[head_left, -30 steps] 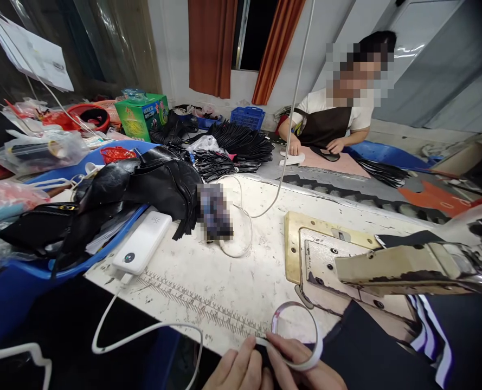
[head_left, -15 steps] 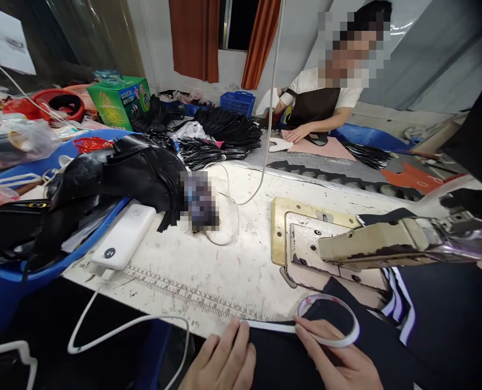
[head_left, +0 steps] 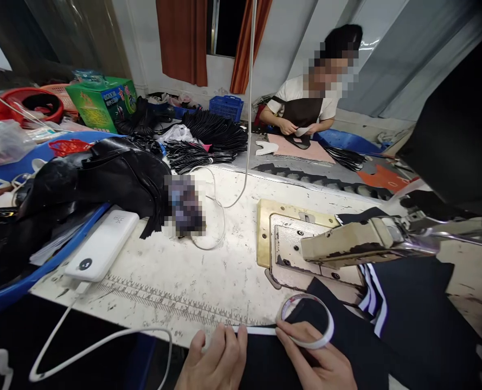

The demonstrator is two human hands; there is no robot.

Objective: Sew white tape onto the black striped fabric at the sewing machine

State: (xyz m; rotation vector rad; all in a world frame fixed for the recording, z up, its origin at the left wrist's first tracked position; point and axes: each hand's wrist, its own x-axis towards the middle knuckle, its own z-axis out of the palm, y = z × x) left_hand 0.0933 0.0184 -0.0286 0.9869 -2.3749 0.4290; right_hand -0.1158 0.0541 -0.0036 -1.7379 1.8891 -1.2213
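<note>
My right hand [head_left: 317, 355] is closed around the lower left rim of a roll of white double-sided tape [head_left: 329, 331]. From the roll a narrow white tape strip [head_left: 257, 330] runs left along the edge of a piece of black fabric [head_left: 267, 360]. At the strip's other end, my left hand [head_left: 216, 355] has its fingers pressed together on the tape, with a pale bit showing by the thumb. The fabric lies at the front edge of the white table [head_left: 232, 271], partly under my right hand.
A sewing machine [head_left: 338, 244] stands to the right, beside black pieces with white-taped edges [head_left: 377, 303]. At left lie a white power bank [head_left: 102, 246] with a cable and a blue tub [head_left: 5, 287] of black material. Across the table a co-worker [head_left: 306, 108] handles a small piece.
The view has shifted, moving the table leftward in the picture. My left fingers sit farther along the strip's left end. The co-worker has drawn both hands together around a small piece.
</note>
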